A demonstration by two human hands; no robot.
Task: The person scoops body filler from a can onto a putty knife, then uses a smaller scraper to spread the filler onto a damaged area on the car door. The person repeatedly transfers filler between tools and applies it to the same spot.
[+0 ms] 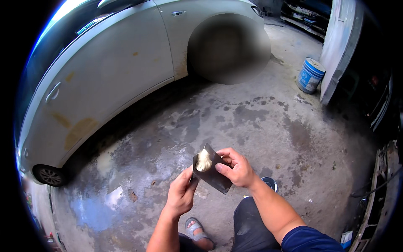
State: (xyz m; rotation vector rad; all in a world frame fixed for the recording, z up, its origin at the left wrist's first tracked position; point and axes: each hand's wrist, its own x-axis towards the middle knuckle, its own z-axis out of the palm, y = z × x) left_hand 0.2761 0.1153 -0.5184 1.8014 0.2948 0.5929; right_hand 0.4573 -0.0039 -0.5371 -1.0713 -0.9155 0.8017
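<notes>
In front of me, low over the floor, a dark flat putty spreader [216,181] carries a soft mound of cream-coloured putty [204,161]. My right hand [237,169] grips its right side, thumb lying on top and fingers bent behind. At the left edge, my left hand [181,194] is closed on a dark part between thumb and fingers. Whether this is the same spreader or a second blade against it, I cannot tell. A round tin [269,183] sits on the floor, partly hidden behind my right forearm.
A white car [121,63] with yellowish filler patches [80,131] on its side stands at the left and ahead. At the far right a blue and white bucket [310,75] is beside a pale pillar [341,46]. My sandalled foot [196,230] is on the stained concrete floor [142,168].
</notes>
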